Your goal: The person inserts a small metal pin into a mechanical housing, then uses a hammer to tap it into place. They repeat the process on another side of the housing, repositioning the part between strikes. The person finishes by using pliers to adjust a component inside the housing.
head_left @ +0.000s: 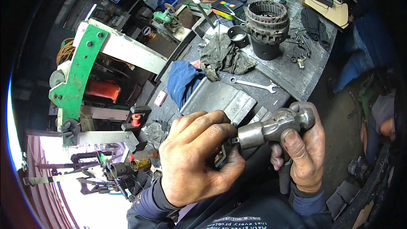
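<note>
My right hand [308, 154] grips a ball-peen hammer [275, 128] close up at its head, with the dark handle hanging down below the fingers. The hammer's flat face points left and meets or nearly meets a small dark metal part [221, 156]. That part is pinched between the thumb and fingers of my left hand [193, 157], which hide most of it, so its kind cannot be made out. Just beyond both hands lies a worn grey metal block [220, 101] on the bench. A combination wrench [253, 85] rests behind it.
An alternator stator [267, 17] sits on a black cylinder [265, 50] at the far right of the bench. Near it are a grey rag [222, 55], a blue cloth [183, 80] and small loose metal parts [300, 61]. A green and white frame [87, 59] stands left. Another person [383, 114] is at the right.
</note>
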Action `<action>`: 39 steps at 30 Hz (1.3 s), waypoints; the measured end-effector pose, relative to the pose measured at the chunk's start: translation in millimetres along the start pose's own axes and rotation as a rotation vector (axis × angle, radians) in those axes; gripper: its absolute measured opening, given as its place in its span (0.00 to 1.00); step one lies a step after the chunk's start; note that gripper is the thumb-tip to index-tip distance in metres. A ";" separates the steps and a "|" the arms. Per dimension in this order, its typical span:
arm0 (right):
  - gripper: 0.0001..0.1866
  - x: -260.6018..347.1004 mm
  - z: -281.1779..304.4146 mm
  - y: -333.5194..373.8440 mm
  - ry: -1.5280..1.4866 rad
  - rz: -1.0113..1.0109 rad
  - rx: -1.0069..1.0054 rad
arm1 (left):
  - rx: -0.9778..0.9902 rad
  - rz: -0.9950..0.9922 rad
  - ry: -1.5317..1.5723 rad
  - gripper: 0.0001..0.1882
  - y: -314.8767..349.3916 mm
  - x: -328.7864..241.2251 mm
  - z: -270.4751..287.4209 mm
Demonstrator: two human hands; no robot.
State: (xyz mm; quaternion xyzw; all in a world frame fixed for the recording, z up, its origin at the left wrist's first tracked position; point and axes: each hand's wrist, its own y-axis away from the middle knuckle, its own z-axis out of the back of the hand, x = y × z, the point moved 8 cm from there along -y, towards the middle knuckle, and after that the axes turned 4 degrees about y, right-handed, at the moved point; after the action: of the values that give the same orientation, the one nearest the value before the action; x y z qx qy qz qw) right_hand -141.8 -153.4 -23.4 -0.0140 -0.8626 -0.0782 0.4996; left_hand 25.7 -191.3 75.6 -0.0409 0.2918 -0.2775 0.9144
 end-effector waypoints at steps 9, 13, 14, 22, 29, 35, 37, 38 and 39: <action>0.26 0.9 -0.3 -2.4 0.013 0.012 0.025 | 0.006 -0.036 0.004 0.16 -1.6 -1.5 0.9; 0.26 -0.2 0.6 -2.4 0.019 0.005 0.023 | 0.031 -0.023 0.022 0.16 -2.2 0.3 0.3; 0.26 -0.7 1.2 -2.3 0.016 0.000 0.019 | 0.032 -0.020 0.022 0.16 -2.2 0.4 0.4; 0.29 0.5 10.4 -3.4 0.069 0.023 -0.061 | 0.012 -0.018 0.028 0.14 -2.1 0.4 0.8; 0.28 -4.4 3.9 -3.8 0.091 0.003 0.040 | 0.007 -0.008 0.027 0.14 -2.9 0.0 0.9; 0.29 -2.5 8.9 -3.2 0.073 0.040 -0.015 | 0.003 -0.002 0.042 0.13 -2.4 1.4 0.3; 0.30 -2.8 7.6 -2.9 0.076 0.031 0.010 | 0.000 -0.001 0.037 0.13 -2.5 1.3 0.2; 0.31 -3.4 6.8 -2.7 0.077 0.021 0.025 | -0.001 0.000 0.032 0.13 -2.7 1.0 0.3; 0.31 -3.8 6.1 -2.4 0.077 0.011 0.039 | -0.003 -0.004 0.023 0.13 -2.9 0.4 0.4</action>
State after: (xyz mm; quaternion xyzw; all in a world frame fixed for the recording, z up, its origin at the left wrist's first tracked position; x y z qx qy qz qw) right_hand -145.4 -154.6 -30.0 -0.0059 -0.8440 -0.0589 0.5330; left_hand 24.8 -194.0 76.4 -0.0398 0.3026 -0.2795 0.9103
